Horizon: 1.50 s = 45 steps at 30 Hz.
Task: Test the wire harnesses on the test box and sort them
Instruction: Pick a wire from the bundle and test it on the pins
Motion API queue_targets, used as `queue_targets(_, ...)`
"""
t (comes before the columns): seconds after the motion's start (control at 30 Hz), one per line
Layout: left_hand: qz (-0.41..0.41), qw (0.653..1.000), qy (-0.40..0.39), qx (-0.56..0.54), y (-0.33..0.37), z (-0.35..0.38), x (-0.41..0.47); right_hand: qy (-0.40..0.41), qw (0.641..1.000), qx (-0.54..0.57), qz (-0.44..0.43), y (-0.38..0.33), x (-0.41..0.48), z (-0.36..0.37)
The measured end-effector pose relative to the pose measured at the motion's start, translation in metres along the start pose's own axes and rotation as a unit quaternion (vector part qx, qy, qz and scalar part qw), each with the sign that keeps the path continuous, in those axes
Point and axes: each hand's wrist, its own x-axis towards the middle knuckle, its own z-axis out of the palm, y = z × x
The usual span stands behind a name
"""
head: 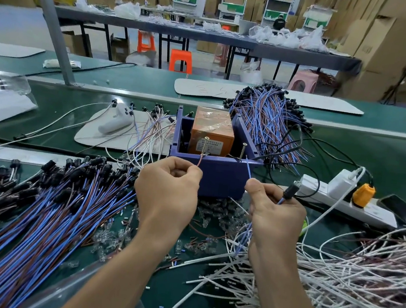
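The test box (219, 178) is a blue plastic bin with an orange unit (211, 132) inside and two upright screws (243, 152) at its front rim. My left hand (168, 190) pinches the brown wire end (199, 162) of a harness, held up to the left screw. My right hand (276, 211) pinches the blue wire (249, 170) of the same harness near the right screw, its black lamp holder (291, 189) sticking out beside the fingers. A pile of blue and brown harnesses (54, 201) lies at the left, and another pile (268, 120) lies behind the box.
White and brown wires (347, 269) heap at the right. A white power strip (342, 201) with a charger and an orange plug lies right of the box, with a phone (401, 210) beside it. Small clear lamps (215, 213) litter the green mat. A white handheld controller (115, 122) rests at back left.
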Motion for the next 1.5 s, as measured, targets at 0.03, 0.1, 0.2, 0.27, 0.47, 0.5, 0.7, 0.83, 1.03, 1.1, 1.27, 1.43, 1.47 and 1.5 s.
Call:
queue_targets(0.03,0.0,1.0,-0.001,-0.001,0.0,0.0,0.0,0.006,1.0,-0.001,0.002,0.0,0.0,0.001)
queue_targets(0.1,0.0,1.0,-0.005,-0.002,0.0,0.0,0.0,0.012,1.0,-0.006,0.009,-0.001,0.003,0.004)
queue_targets(0.2,-0.002,1.0,-0.008,0.001,0.0,0.0,0.0,-0.031,0.999,-0.017,0.008,-0.002,0.004,0.011)
queue_targets(0.27,-0.003,1.0,-0.007,0.001,-0.001,0.0,0.0,-0.042,0.999,-0.019,0.004,-0.001,0.001,0.011)
queue_targets(0.47,-0.005,1.0,-0.001,-0.021,0.0,-0.002,0.0,-0.015,1.0,0.007,-0.003,-0.007,-0.003,-0.004)
queue_targets(0.5,0.004,1.0,0.005,-0.027,0.001,-0.002,-0.002,-0.026,1.0,0.013,-0.001,-0.01,-0.004,-0.005)
queue_targets(0.7,0.003,0.984,-0.103,-0.148,0.011,-0.006,-0.007,-0.163,0.982,0.087,0.051,-0.028,-0.019,-0.006)
queue_targets(0.83,-0.052,0.943,-0.271,-0.186,0.02,-0.006,-0.008,-0.241,0.956,0.121,0.119,-0.035,-0.024,-0.006)
queue_targets(1.03,-0.091,0.934,-0.315,-0.143,0.022,-0.015,-0.001,-0.301,0.938,0.084,0.152,-0.037,-0.027,-0.008)
queue_targets(1.1,-0.047,0.968,-0.248,-0.005,0.024,-0.022,0.008,-0.3,0.941,0.043,0.15,-0.036,-0.029,-0.006)
queue_targets(1.27,0.046,0.826,-0.183,0.531,0.031,-0.065,0.035,-0.299,0.945,-0.079,0.109,-0.035,-0.032,-0.007)
queue_targets(1.43,0.09,0.739,-0.139,0.653,0.041,-0.077,0.029,-0.36,0.891,-0.27,-0.054,-0.036,-0.041,-0.008)
queue_targets(1.47,0.123,0.785,-0.138,0.591,0.045,-0.072,0.025,-0.361,0.884,-0.288,-0.074,-0.036,-0.042,-0.008)
queue_targets(1.5,0.146,0.839,-0.153,0.501,0.047,-0.065,0.022,-0.362,0.879,-0.298,-0.089,-0.036,-0.042,-0.007)
